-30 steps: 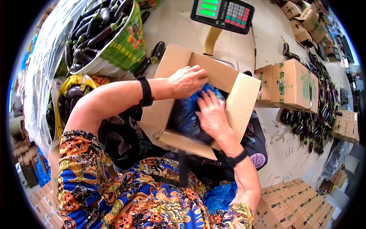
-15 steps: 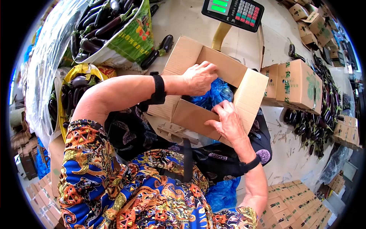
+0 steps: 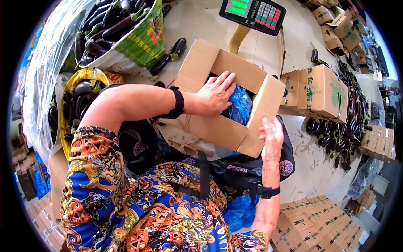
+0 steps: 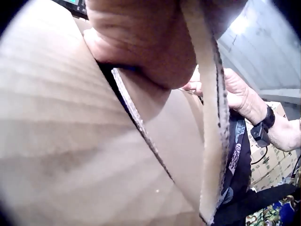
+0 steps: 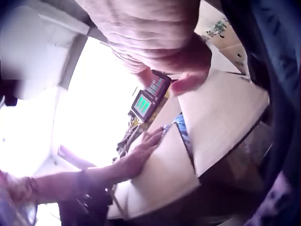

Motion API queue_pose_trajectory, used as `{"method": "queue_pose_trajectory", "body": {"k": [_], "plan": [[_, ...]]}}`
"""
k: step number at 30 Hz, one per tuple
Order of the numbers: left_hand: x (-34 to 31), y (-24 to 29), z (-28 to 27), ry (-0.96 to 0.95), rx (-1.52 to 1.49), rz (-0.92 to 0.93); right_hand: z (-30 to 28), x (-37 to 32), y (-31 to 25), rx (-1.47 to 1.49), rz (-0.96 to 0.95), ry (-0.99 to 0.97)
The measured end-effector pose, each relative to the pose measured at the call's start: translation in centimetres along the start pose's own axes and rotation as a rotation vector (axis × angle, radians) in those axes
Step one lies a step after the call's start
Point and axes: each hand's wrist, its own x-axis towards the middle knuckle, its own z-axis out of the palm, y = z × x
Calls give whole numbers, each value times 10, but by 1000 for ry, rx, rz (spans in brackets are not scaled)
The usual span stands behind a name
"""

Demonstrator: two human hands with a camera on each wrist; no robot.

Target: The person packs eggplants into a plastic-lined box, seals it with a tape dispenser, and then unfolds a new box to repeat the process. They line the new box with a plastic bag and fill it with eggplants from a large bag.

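Note:
A cardboard box [image 3: 216, 132] with raised flaps sits at the person's lap. Inside it a blue plastic bag [image 3: 240, 105] shows through the gap, its contents hidden. My left hand [image 3: 216, 94] lies over the opening with fingers straight, its palm by the near flap and its fingertips over the bag. Just outside the box's right flap [image 3: 266, 98], my right hand [image 3: 272, 138] is raised with loosely bent fingers. In the right wrist view its thumb is right at the edge of a flap [image 5: 221, 113].
A digital scale display [image 3: 252, 14] stands behind the box. Eggplants [image 3: 113, 25] fill a sack at upper left, and more eggplants [image 3: 357, 101] lie piled at right beside a printed carton [image 3: 321, 90]. Stacked cartons [image 3: 315, 222] stand at lower right, near a crumpled blue bag [image 3: 240, 213].
The near flap has come up and inward over the bag. My left hand has gone from gathering the bag's top to lying flat; my right hand has left the bag for the right flap's outside.

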Motion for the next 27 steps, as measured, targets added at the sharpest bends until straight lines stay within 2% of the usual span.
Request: {"method": "queue_pose_trajectory", "body": {"k": [1,2,4,5,6,8,10,11,12,15,16,18,20,22,24,26,27], "plan": [[0,-2,-1,5,4,14,-2,13,14,-127,-257,123],[0,-5,-3,11,17,29,-10,19,7,-342,-333,268],[-2,-6,-1,28,17,26,-33,47,23,-352,-266,229],[-2,-7,0,36,34,26,-37,46,25,-114,-80,-53],[0,-6,2,46,46,34,-17,28,23,-144,-218,-51],[-1,-8,3,63,65,48,15,-18,-8,-422,-266,-251],[-4,-12,5,64,95,50,40,-33,20,-351,-556,-192],[-3,-12,8,71,65,57,44,-35,20,-322,-445,-261],[-5,-13,9,69,69,44,60,-33,22,-362,-615,-201],[-2,-12,5,42,58,48,99,-19,53,-967,-846,63],[1,-13,5,89,63,79,102,-20,49,-1114,-853,27],[7,-19,-11,-64,-11,78,90,-12,52,-1051,-866,-21],[13,-40,-29,145,-115,31,63,-10,44,-1046,-845,-166],[24,-70,-50,451,10,-49,60,-13,47,-1051,-824,-103],[22,-102,-56,458,-36,-357,74,-10,50,-1025,-861,-27],[19,-121,-53,84,-392,-771,83,-10,49,-970,-859,-16],[15,-126,-53,144,-598,-702,82,-9,51,-973,-865,-10]]}}
